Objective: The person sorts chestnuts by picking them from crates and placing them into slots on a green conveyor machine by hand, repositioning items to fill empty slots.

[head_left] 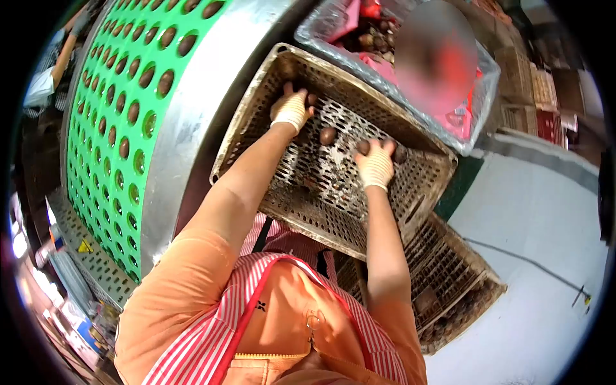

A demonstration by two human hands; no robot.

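My left hand [292,108], in a pale glove with bare fingertips, is inside a dirty perforated plastic crate [346,224], near its far left corner. Its fingers curl around brown eggs [312,100], partly hidden by the hand. Toward the crate's right side, my right hand [375,165], gloved the same way, has its fingers closed on brown eggs, one showing on the left [364,147] and one on the right [399,154]. Between the hands a single brown egg [328,135] lies on the crate floor, which is speckled with whitish bits.
On the left, a green panel [144,96] with rows of cups holds many brown eggs beside a curved metal edge [192,83]. Behind the crate stands a plastic-lined bin [484,83] of dark eggs, with a blurred person over it. Another crate [443,282] sits below right.
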